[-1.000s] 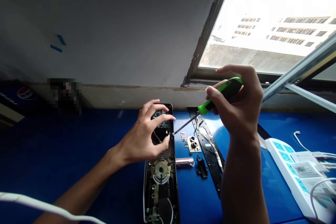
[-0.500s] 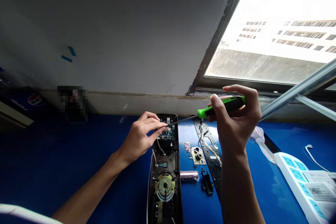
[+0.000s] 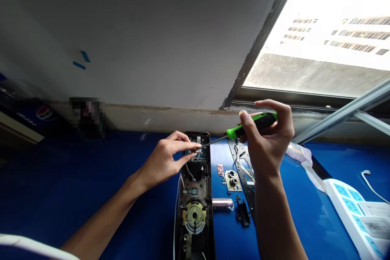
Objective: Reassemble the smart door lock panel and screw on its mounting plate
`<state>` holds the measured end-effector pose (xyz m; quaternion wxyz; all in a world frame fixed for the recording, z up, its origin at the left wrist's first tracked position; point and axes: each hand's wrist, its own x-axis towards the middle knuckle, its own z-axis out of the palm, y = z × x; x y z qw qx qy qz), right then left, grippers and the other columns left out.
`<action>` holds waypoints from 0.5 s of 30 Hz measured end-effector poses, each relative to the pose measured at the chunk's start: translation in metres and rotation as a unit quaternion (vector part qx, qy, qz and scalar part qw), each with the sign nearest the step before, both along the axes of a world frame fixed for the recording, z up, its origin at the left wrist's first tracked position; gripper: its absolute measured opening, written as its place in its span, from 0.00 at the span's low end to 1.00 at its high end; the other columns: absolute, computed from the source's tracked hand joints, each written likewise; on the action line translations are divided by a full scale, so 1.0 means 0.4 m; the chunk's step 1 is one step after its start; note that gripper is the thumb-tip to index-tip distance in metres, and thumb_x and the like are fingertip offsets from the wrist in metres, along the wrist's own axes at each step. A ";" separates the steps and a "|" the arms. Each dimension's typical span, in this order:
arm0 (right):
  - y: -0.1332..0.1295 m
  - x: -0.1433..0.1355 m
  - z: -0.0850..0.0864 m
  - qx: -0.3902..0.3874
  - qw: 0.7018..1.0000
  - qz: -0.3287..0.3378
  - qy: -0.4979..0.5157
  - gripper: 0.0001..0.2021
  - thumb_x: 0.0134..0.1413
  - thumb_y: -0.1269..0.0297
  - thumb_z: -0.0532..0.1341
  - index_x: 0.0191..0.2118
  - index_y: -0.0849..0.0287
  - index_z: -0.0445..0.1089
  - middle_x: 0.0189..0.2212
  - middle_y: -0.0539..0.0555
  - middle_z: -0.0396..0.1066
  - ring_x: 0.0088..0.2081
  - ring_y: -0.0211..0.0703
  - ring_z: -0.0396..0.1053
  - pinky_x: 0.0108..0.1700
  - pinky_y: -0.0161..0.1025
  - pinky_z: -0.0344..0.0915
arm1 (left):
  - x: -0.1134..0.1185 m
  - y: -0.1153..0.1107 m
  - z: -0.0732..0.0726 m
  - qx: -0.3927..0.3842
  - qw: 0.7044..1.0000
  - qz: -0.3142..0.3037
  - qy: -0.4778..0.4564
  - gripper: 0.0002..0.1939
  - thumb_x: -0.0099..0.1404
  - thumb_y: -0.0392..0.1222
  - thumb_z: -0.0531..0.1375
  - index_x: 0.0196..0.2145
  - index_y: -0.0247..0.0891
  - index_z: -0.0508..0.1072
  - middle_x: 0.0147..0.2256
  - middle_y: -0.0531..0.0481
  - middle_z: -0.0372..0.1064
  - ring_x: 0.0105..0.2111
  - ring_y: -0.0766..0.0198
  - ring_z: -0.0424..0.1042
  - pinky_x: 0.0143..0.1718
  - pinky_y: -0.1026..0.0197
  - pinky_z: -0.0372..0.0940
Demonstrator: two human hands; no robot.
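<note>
A green-handled screwdriver [image 3: 234, 133], gripped in the right hand [image 3: 271, 142], is pointing left and slightly downward, its long axis crossing the black electronics housing [image 3: 199, 180] near the desk's [image 3: 106, 166] far edge, the left hand [image 3: 170, 154] sitting narrow at its tip, any hold there hidden, blue surface stretching leftward.
</note>
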<state>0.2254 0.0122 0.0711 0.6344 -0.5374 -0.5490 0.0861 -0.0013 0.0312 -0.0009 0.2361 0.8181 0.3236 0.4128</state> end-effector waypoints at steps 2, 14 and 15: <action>-0.001 0.001 0.000 -0.006 1.000 -0.006 0.004 0.13 0.61 0.56 0.67 0.46 0.49 0.64 0.29 0.48 0.71 0.22 0.41 0.70 0.21 0.41 0.69 | -0.005 0.002 0.004 -0.004 1.000 -0.027 0.010 0.15 0.68 0.33 0.67 0.52 0.40 0.82 0.43 0.45 0.75 0.42 0.61 0.78 0.42 0.60 0.76; 0.004 0.007 -0.010 0.004 0.998 0.058 0.031 0.15 0.60 0.59 0.69 0.44 0.48 0.61 0.30 0.47 0.71 0.27 0.42 0.75 0.23 0.39 0.70 | -0.015 0.002 0.013 -0.019 0.998 -0.056 0.023 0.16 0.69 0.32 0.66 0.53 0.42 0.82 0.43 0.45 0.75 0.42 0.61 0.78 0.42 0.61 0.75; 0.008 0.006 -0.014 0.016 0.998 0.052 0.037 0.15 0.59 0.59 0.70 0.43 0.49 0.62 0.29 0.46 0.71 0.26 0.40 0.74 0.22 0.37 0.70 | -0.014 0.002 0.012 -0.014 0.998 -0.053 0.017 0.16 0.68 0.32 0.67 0.53 0.42 0.82 0.44 0.45 0.74 0.42 0.62 0.78 0.42 0.61 0.76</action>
